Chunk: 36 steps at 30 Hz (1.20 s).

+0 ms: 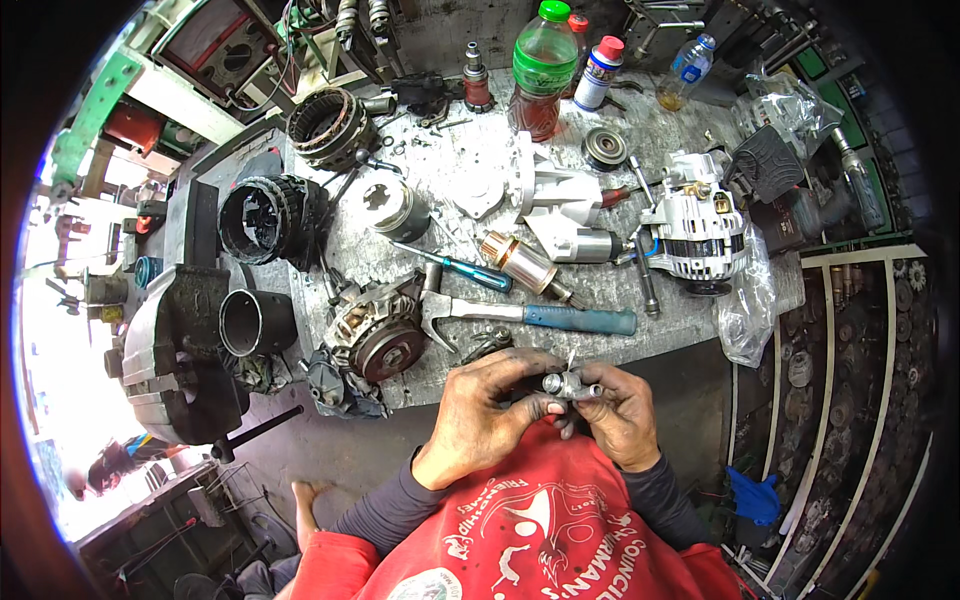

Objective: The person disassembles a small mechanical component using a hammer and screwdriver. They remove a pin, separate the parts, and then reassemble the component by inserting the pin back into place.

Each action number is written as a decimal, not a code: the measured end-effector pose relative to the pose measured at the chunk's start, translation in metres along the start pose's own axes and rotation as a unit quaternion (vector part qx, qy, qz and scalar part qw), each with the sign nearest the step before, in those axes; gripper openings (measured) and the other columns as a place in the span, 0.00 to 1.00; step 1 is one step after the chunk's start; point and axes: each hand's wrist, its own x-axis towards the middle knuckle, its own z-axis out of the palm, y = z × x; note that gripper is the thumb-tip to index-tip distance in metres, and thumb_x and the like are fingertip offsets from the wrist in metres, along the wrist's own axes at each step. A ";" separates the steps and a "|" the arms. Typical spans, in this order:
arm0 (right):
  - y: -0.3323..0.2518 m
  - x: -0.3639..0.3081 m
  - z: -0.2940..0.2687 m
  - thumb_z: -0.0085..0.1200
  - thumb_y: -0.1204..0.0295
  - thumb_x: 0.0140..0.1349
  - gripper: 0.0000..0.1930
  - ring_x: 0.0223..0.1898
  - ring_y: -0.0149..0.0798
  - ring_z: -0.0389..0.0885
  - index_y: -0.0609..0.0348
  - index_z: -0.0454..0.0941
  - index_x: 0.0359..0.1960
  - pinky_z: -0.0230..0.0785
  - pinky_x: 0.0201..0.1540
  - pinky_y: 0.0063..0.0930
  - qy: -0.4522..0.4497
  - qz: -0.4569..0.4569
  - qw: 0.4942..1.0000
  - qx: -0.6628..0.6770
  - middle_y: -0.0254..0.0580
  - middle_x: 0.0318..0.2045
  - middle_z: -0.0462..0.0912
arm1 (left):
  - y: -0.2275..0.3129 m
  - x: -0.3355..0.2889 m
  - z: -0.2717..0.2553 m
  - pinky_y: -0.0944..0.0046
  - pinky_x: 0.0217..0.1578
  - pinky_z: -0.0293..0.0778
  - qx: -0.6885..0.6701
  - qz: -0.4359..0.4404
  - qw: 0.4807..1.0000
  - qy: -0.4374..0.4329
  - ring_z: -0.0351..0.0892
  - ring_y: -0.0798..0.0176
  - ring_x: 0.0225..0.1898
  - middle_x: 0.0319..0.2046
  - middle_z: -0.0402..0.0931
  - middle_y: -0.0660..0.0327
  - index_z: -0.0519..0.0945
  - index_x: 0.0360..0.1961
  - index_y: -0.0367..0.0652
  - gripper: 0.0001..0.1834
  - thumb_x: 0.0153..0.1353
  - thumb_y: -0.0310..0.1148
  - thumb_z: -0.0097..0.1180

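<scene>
Close in front of my red shirt, a small silvery metal fitting with short tubular ends (568, 385) is held between both hands, over the bench's near edge. My left hand (490, 405) pinches it from the left with thumb and fingers. From the right, my right hand (622, 412) grips its other end. Just beyond them on the bench lies a claw hammer (575, 319) with a blue handle. A blue-handled screwdriver (470, 270) and a copper-ended armature (520, 262) lie behind the hammer. An alternator with a dark pulley (378, 335) sits left of my hands.
The worn metal bench (465, 140) carries a silver alternator (695, 230) at the right and a white metal housing (560, 190) mid-bench. Bottles, including a green-capped one (540, 75), stand at the back. A bench vise (185, 350) is at the left; parts shelves (840, 380) line the right.
</scene>
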 end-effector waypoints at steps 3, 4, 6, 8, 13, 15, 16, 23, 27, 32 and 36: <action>-0.001 0.001 -0.003 0.56 0.70 0.75 0.16 0.37 0.39 0.88 0.72 0.77 0.55 0.82 0.34 0.28 -0.027 0.064 0.994 0.079 0.50 0.42 0.86 | 0.001 0.002 -0.002 0.63 0.48 0.82 0.032 0.025 0.999 0.000 0.87 0.58 0.45 0.45 0.86 0.52 0.86 0.49 0.33 0.21 0.53 0.25 0.76; -0.001 0.001 -0.004 0.56 0.70 0.75 0.16 0.36 0.39 0.88 0.72 0.77 0.55 0.82 0.34 0.28 -0.026 0.074 0.991 0.106 0.50 0.42 0.86 | 0.000 0.003 -0.003 0.63 0.48 0.82 0.021 0.018 1.000 -0.006 0.87 0.58 0.45 0.45 0.86 0.51 0.86 0.49 0.33 0.21 0.53 0.25 0.76; 0.002 0.002 -0.003 0.56 0.71 0.75 0.15 0.36 0.40 0.88 0.72 0.77 0.55 0.82 0.34 0.28 -0.033 0.091 0.984 0.149 0.51 0.42 0.86 | -0.001 0.003 -0.004 0.64 0.49 0.82 0.016 0.028 0.999 -0.015 0.87 0.57 0.46 0.45 0.86 0.51 0.85 0.49 0.33 0.21 0.53 0.24 0.75; 0.005 0.003 -0.003 0.56 0.73 0.73 0.15 0.36 0.41 0.88 0.71 0.77 0.56 0.82 0.34 0.28 -0.057 0.089 0.974 0.199 0.51 0.42 0.86 | -0.004 0.000 -0.004 0.64 0.50 0.81 0.049 0.035 0.998 -0.023 0.87 0.59 0.47 0.46 0.86 0.52 0.84 0.52 0.32 0.21 0.57 0.23 0.73; 0.026 0.003 -0.012 0.59 0.69 0.74 0.15 0.34 0.30 0.86 0.67 0.80 0.55 0.79 0.34 0.24 -0.040 0.115 0.991 -0.062 0.44 0.40 0.88 | -0.024 -0.024 -0.010 0.65 0.54 0.80 -0.215 -0.209 0.953 -0.033 0.83 0.67 0.51 0.48 0.84 0.57 0.76 0.62 0.31 0.23 0.67 0.19 0.63; 0.036 -0.003 -0.029 0.58 0.70 0.73 0.15 0.33 0.32 0.86 0.68 0.80 0.55 0.80 0.35 0.24 0.024 0.149 0.986 -0.077 0.44 0.38 0.87 | -0.035 -0.036 -0.021 0.66 0.54 0.80 -0.218 -0.213 0.952 0.006 0.84 0.67 0.50 0.49 0.85 0.55 0.75 0.64 0.31 0.23 0.68 0.18 0.60; 0.041 -0.006 -0.042 0.58 0.71 0.73 0.15 0.33 0.33 0.86 0.68 0.80 0.55 0.80 0.35 0.24 0.043 0.156 0.984 -0.078 0.44 0.37 0.86 | -0.040 -0.042 -0.027 0.66 0.53 0.80 -0.219 -0.226 0.949 0.031 0.84 0.67 0.50 0.49 0.85 0.55 0.75 0.63 0.31 0.23 0.68 0.18 0.60; 0.097 -0.008 -0.105 0.56 0.71 0.70 0.05 0.27 0.33 0.80 0.58 0.77 0.40 0.73 0.28 0.29 0.302 0.279 0.910 0.055 0.38 0.32 0.82 | -0.056 -0.065 -0.063 0.66 0.53 0.80 -0.217 -0.225 0.942 0.121 0.86 0.65 0.49 0.46 0.88 0.52 0.75 0.61 0.31 0.21 0.68 0.20 0.62; 0.108 -0.005 -0.103 0.55 0.69 0.69 0.04 0.29 0.36 0.78 0.53 0.74 0.40 0.71 0.30 0.36 0.322 0.238 0.913 0.080 0.38 0.35 0.81 | -0.055 -0.069 -0.069 0.65 0.53 0.79 -0.234 -0.217 0.938 0.134 0.86 0.65 0.47 0.45 0.88 0.52 0.75 0.61 0.32 0.22 0.67 0.23 0.64; 0.107 -0.021 -0.100 0.60 0.64 0.71 0.08 0.28 0.33 0.79 0.50 0.75 0.39 0.71 0.28 0.31 0.325 0.227 0.915 0.080 0.35 0.34 0.81 | -0.062 -0.077 -0.077 0.62 0.47 0.81 -0.318 -0.210 0.912 0.154 0.86 0.63 0.45 0.43 0.85 0.57 0.77 0.59 0.32 0.24 0.64 0.27 0.69; 0.129 -0.021 -0.110 0.68 0.69 0.66 0.09 0.26 0.28 0.81 0.54 0.77 0.36 0.72 0.23 0.25 0.310 0.212 0.927 -0.004 0.34 0.31 0.83 | -0.069 -0.083 -0.089 0.63 0.51 0.80 -0.378 -0.205 0.891 0.144 0.86 0.61 0.46 0.47 0.85 0.53 0.76 0.61 0.29 0.24 0.66 0.26 0.66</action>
